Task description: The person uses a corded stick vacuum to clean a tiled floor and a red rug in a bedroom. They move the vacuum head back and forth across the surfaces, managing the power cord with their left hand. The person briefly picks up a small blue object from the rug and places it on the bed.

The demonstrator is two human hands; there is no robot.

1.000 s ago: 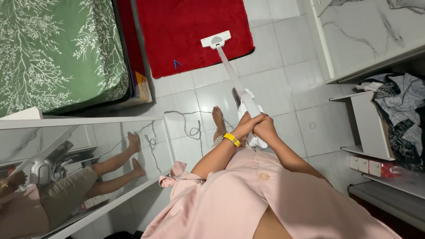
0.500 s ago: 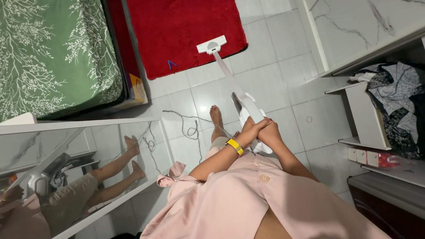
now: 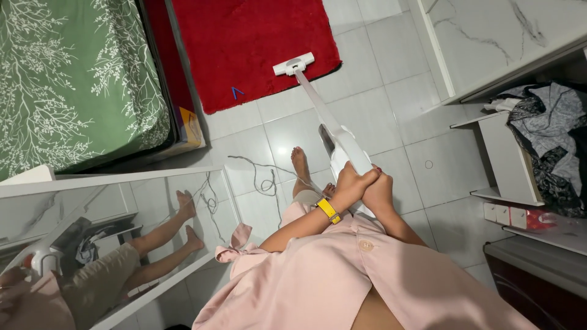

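Note:
Both my hands grip the handle of a white stick vacuum cleaner (image 3: 342, 142). My left hand (image 3: 350, 184), with a yellow watch band on its wrist, wraps the handle beside my right hand (image 3: 379, 190). The vacuum's tube slants away to its white floor head (image 3: 294, 63), which rests on the near edge of a red rug (image 3: 251, 43). My bare foot (image 3: 301, 166) stands on the white tiles beside the vacuum's body. A thin grey cord (image 3: 264, 177) lies looped on the tiles near the foot.
A bed with a green leaf-patterned cover (image 3: 73, 79) fills the upper left. A leaning mirror (image 3: 110, 220) at lower left reflects my legs. A marble-look white cabinet (image 3: 489, 43) and shelves with crumpled clothes (image 3: 544, 140) stand to the right.
The vacuum head has slid back toward me, from well on the rug to its near edge. My hands have drawn closer to my body.

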